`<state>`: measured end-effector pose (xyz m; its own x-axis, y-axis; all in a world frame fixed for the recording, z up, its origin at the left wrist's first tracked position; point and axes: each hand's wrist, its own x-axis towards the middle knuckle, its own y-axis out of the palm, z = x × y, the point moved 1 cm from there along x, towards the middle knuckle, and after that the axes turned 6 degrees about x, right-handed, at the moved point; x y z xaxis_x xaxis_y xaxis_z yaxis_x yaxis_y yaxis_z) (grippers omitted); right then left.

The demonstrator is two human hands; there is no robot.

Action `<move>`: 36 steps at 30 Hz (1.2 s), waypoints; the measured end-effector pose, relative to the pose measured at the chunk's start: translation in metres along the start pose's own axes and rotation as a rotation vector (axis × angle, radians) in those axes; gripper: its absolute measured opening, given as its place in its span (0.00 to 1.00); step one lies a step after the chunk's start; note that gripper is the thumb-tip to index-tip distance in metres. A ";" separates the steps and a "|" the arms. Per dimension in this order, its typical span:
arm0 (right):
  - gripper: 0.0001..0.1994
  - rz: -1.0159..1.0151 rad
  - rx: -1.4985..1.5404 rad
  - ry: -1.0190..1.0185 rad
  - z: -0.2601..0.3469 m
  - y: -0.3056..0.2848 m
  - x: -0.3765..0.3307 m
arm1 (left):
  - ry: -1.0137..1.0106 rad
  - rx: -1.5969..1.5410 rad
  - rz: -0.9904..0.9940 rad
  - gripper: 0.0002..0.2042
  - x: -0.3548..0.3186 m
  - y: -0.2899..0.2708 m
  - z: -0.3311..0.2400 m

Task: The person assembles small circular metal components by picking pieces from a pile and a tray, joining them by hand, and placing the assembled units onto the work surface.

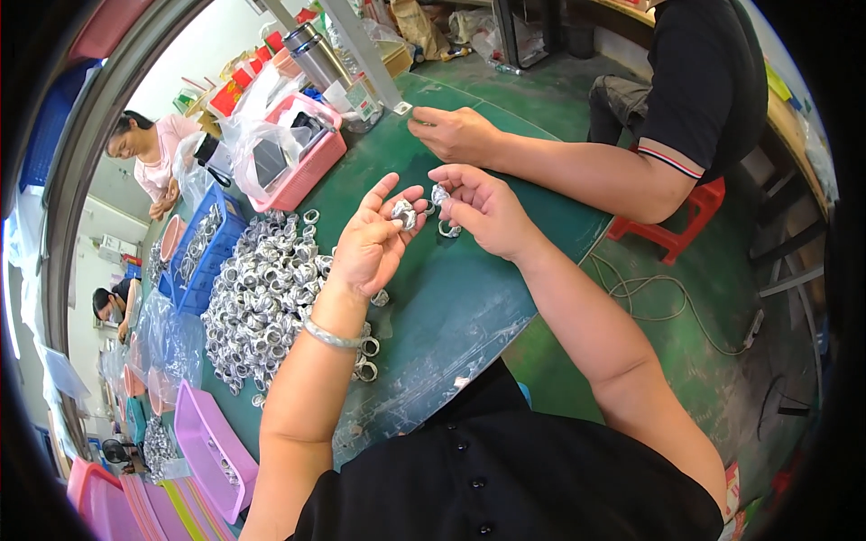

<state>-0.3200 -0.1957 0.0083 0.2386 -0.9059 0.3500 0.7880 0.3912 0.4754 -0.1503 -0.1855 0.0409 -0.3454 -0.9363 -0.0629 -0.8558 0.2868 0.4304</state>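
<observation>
Scuffed green table: one heap of shiny silver-coloured metal rings, at your left; above the tabletop, slightly apart, your left hand, pinching one chunky silver-coloured ring, and your right hand, pinching one small silver-coloured piece.

Workshop with heaped metal rings

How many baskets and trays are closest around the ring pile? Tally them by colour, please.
Blue basket: 1
Pink basket: 1
Purple tray: 1
Total: 3, near the pile of rings
</observation>
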 end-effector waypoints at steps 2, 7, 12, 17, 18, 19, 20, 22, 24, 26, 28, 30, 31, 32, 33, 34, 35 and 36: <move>0.14 0.045 -0.068 0.003 -0.003 -0.002 0.000 | 0.003 -0.021 -0.003 0.23 0.002 -0.001 0.003; 0.11 0.052 -0.084 0.057 0.005 0.003 -0.001 | -0.037 -0.155 -0.140 0.18 0.007 -0.005 0.008; 0.07 -0.006 0.029 0.104 0.003 0.001 -0.002 | -0.060 -0.191 -0.072 0.19 0.007 0.001 0.009; 0.07 -0.016 -0.017 0.198 0.001 0.002 -0.003 | 0.021 -0.043 -0.063 0.22 0.003 0.011 0.010; 0.07 -0.016 -0.080 0.217 0.000 0.002 -0.003 | 0.035 -0.014 -0.057 0.23 0.002 0.010 0.012; 0.07 -0.016 -0.081 0.218 0.000 0.003 -0.002 | 0.050 0.012 -0.049 0.24 0.002 0.011 0.013; 0.06 -0.024 -0.081 0.236 0.001 0.004 -0.002 | 0.050 0.011 -0.048 0.24 0.001 0.013 0.014; 0.05 -0.031 -0.082 0.254 0.000 0.004 -0.003 | 0.117 0.115 -0.089 0.24 -0.001 0.020 0.015; 0.05 -0.017 -0.130 0.165 -0.003 0.002 -0.003 | 0.144 0.097 -0.119 0.24 -0.003 0.028 0.017; 0.05 -0.041 -0.161 0.058 -0.009 -0.001 -0.003 | 0.171 0.077 -0.144 0.24 -0.004 0.031 0.019; 0.05 -0.061 -0.194 -0.050 -0.007 0.001 -0.004 | 0.210 -0.003 -0.193 0.20 -0.003 0.029 0.023; 0.07 -0.168 -0.607 -0.391 0.003 0.007 -0.007 | 0.163 0.000 -0.149 0.19 -0.005 0.026 0.029; 0.07 -0.167 -0.609 -0.394 0.003 0.008 -0.008 | 0.109 0.007 -0.107 0.17 -0.007 0.030 0.030; 0.08 -0.156 -0.669 -0.517 0.003 0.010 -0.008 | 0.098 0.072 -0.120 0.17 -0.008 0.036 0.031; 0.09 -0.143 -0.728 -0.641 0.004 0.011 -0.009 | 0.103 0.107 -0.157 0.17 -0.009 0.043 0.032; 0.10 -0.122 -0.695 -0.637 0.004 0.014 -0.010 | 0.145 0.157 -0.164 0.16 -0.008 0.045 0.032; 0.10 -0.117 -0.697 -0.638 0.004 0.013 -0.008 | 0.186 0.206 -0.171 0.15 -0.007 0.045 0.032; 0.10 -0.093 -0.698 -0.625 0.005 0.010 -0.007 | 0.190 0.203 -0.173 0.15 -0.005 0.042 0.033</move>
<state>-0.3161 -0.1847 0.0145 -0.0309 -0.5978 0.8010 0.9989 -0.0473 0.0033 -0.1973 -0.1621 0.0298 -0.1266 -0.9902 0.0581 -0.9614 0.1369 0.2387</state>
